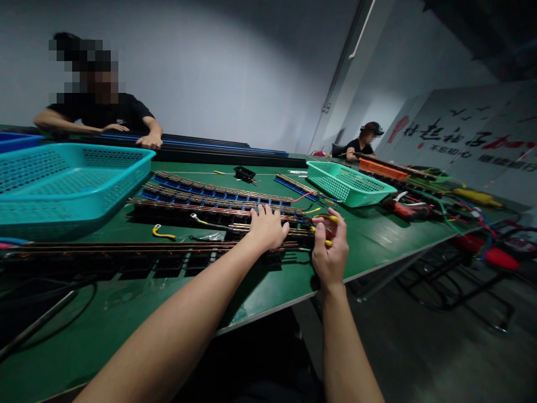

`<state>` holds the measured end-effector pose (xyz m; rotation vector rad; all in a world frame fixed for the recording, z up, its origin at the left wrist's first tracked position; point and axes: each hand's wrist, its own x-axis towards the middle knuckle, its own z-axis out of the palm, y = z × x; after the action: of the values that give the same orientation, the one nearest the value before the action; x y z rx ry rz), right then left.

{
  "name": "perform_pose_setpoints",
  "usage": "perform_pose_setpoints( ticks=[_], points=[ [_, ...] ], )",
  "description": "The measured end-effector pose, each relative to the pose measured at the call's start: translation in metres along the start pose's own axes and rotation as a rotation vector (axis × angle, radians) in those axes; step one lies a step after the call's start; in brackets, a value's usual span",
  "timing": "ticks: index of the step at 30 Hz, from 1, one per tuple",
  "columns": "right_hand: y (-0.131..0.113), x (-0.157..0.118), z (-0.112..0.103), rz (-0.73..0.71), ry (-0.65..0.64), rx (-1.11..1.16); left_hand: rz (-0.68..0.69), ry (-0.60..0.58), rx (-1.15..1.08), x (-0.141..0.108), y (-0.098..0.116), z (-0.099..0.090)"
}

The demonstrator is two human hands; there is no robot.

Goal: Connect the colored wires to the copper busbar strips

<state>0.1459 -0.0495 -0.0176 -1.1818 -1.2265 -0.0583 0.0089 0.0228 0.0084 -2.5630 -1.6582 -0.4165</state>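
My left hand (pixel 267 228) lies with its fingers stretched over a black strip with copper-coloured rails (pixel 241 228), steadying against its top. At the right end of that strip, my right hand (pixel 331 246) curls around a yellow-and-black wire (pixel 323 217); its fingertips partly hide the wire. Behind the left hand lie longer blue strips with rails (pixel 210 190). A black cable with a ring terminal (pixel 201 220) extends left from the strip. Nearby on the table is a short yellow wire with a ring terminal (pixel 163 232).
Another long railed strip (pixel 104 252) lies on the green table (pixel 377 246) at left. A turquoise basket (pixel 104 193) and a mint-green basket (pixel 348 182) flank the strips. Red-handled tools (pixel 406 208) lie at right. One person (pixel 104 115) sits opposite, another (pixel 361 146) farther off.
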Motion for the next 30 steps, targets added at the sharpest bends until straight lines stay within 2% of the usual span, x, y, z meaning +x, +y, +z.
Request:
perform_pose_setpoints(
  ticks=[7,12,17,20,26,30],
  points=[
    [0.0076,-0.0021,-0.0012,-0.039,-0.055,-0.097,0.010,-0.004,-0.006,0.0004,0.0001,0.0001],
    [0.0088,-0.0041,-0.0049,-0.090,-0.204,-0.098,0.006,-0.015,0.004,-0.0001,0.0002,-0.0011],
    [0.0089,-0.0043,-0.0054,-0.162,-0.241,-0.182,0.012,-0.021,0.005,-0.0009,0.0003,-0.0023],
    [0.0067,-0.0052,-0.0042,-0.139,-0.203,-0.164,0.012,-0.015,0.007,-0.0007,0.0003,-0.0017],
    [0.0058,-0.0061,-0.0031,-0.044,-0.025,-0.102,0.004,-0.001,0.021,-0.0007,0.0010,-0.0002],
    [0.0092,-0.0053,-0.0028,-0.018,-0.024,-0.101,0.001,0.005,0.036,-0.0006,0.0014,-0.0001]
  ],
)
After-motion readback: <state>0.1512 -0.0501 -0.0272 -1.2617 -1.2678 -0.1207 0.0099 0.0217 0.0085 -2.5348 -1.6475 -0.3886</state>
